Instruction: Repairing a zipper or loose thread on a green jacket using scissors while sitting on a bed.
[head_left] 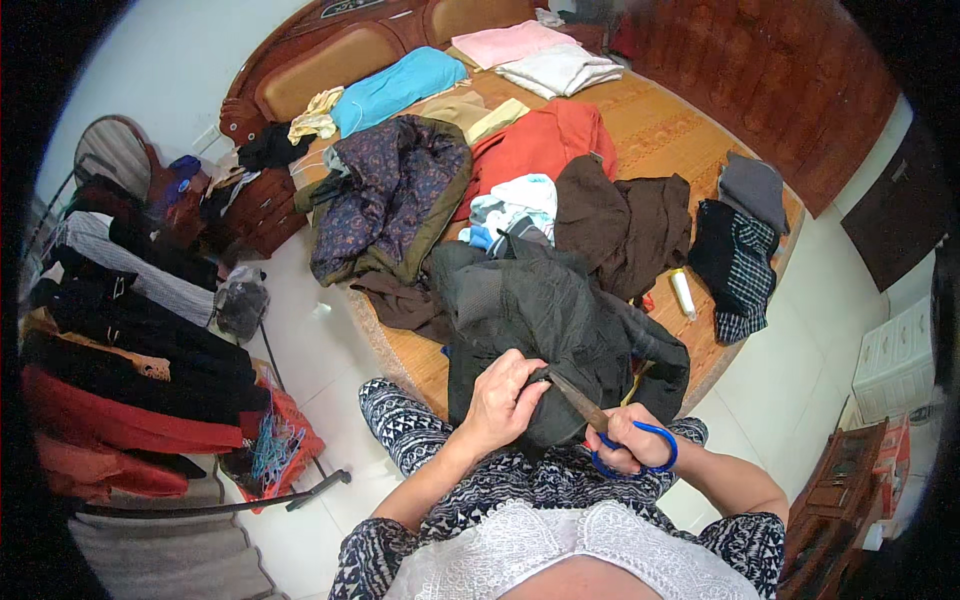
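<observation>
Over my lap and the bed's near edge lies a black garment point(520, 310) of thin dark cloth. My left hand point(505, 397) pinches a small fold of it between thumb and fingers. A pair of scissors point(580, 404) with blue handles is gripped in my right hand point(632, 440), its rusty-looking blades pointing up and left. The blade tips reach the pinched cloth beside my left fingertips. Whether the blades are apart or closed I cannot make out.
The bed point(680, 130) carries heaped clothes: a purple patterned jacket point(390, 190), a red garment point(560, 135), brown cloth point(630, 215) and a checked garment point(735, 265). A white tube point(683, 294) lies at right. A clothes rack point(300, 500) stands at left, drawers point(895, 365) at right.
</observation>
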